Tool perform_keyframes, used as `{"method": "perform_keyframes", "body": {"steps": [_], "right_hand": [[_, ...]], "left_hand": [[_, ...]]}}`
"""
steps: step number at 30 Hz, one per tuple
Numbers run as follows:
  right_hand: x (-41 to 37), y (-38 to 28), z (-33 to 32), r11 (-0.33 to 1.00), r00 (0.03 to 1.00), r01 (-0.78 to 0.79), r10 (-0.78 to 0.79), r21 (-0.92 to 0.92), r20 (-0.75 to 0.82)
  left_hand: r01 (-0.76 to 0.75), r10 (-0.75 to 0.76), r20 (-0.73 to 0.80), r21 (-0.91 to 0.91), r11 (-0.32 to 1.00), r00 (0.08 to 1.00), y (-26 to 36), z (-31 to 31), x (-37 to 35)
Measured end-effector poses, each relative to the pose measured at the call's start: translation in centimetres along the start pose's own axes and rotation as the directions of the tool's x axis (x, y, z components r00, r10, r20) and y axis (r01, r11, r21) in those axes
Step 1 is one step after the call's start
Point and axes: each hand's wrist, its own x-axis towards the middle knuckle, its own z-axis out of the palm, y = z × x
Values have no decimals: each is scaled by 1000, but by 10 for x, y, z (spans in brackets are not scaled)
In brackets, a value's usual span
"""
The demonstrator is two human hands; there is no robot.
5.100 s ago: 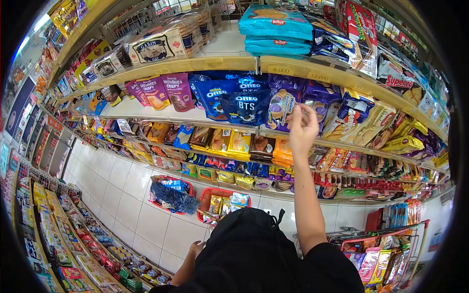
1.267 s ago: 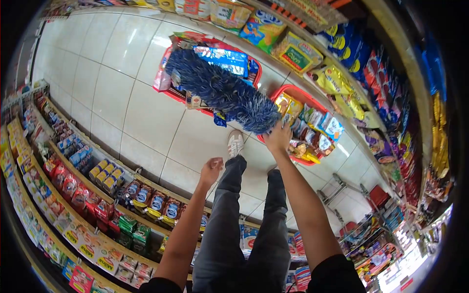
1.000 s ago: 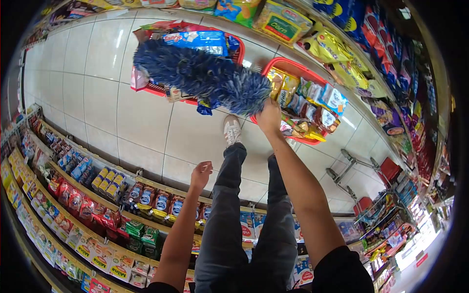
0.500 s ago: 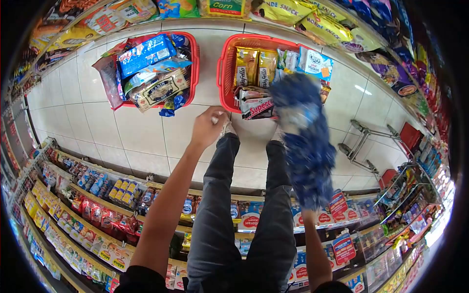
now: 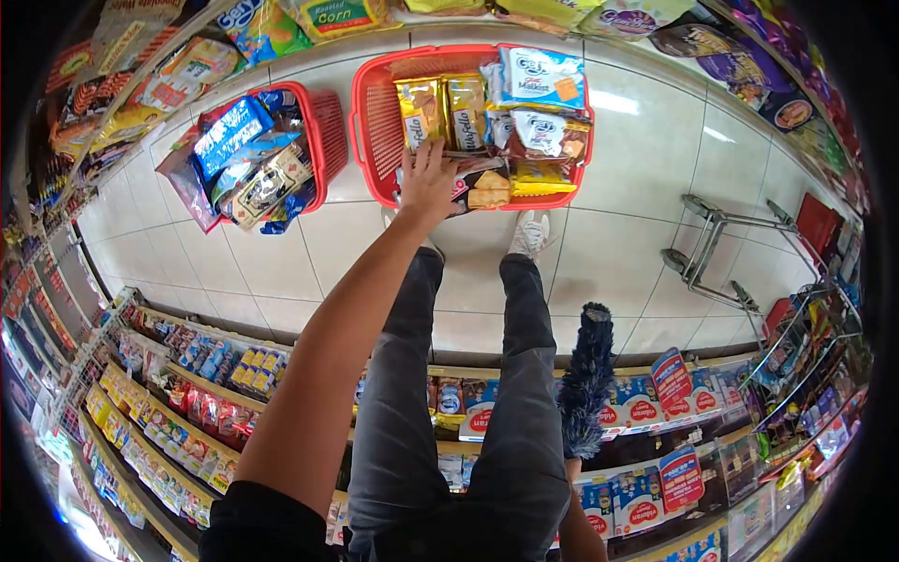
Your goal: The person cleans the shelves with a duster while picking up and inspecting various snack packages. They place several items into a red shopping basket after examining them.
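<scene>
My left hand (image 5: 426, 178) reaches down with fingers spread over the near rim of a red basket (image 5: 373, 131) on the tiled floor. Its fingertips touch a brown snack packet (image 5: 479, 187) among several packets in the basket. My right hand (image 5: 568, 465) hangs low beside my right leg, mostly hidden, and grips the handle of a blue feather duster (image 5: 588, 375). The duster points up along my leg. My feet in white shoes (image 5: 530, 232) stand just in front of the basket.
A second red basket (image 5: 328, 126) full of packets sits to the left. A folded metal trolley (image 5: 716, 253) lies on the floor at right. Stocked snack shelves (image 5: 187, 375) run behind my legs, and more shelves (image 5: 328, 14) line the far side.
My right hand lifted the duster off the baskets and swung it down to my right side. My left hand moved forward from the air onto the basket's packets.
</scene>
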Motion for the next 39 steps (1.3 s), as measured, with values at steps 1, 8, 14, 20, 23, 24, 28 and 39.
{"method": "perform_keyframes", "body": {"steps": [1,8,14,20,23,24,28,39], "right_hand": [[2,-8,-3,1000,1000,17,-16,21,-14],[2,-68,-48,970,983,175,-164,169,-79],[-29,-91,-101,988,985,158,-157,-3,-76],[-65,-98,-160,907,903,384,-330,170,-275],[-116,-102,-202,626,689,701,-470,341,-552],[-132,-105,-213,455,648,759,-465,466,-603],[-148,-101,-227,636,821,560,-515,531,-248],[-353,-217,-359,23,72,997,-700,78,-710]], "left_hand": [[-3,3,-34,-19,1000,999,1,-5,-7],[53,-93,-82,-395,917,992,-1,-2,-41],[400,-539,130,-813,422,832,23,-77,-100],[-40,-393,126,-920,-389,911,32,-210,-195],[-122,-280,35,-844,-522,959,34,-302,-254],[-91,-232,45,-834,-544,972,32,-329,-274],[48,150,-186,-464,-885,971,11,-394,-323],[-264,-135,-314,-417,-870,940,-21,-444,-344]]}}
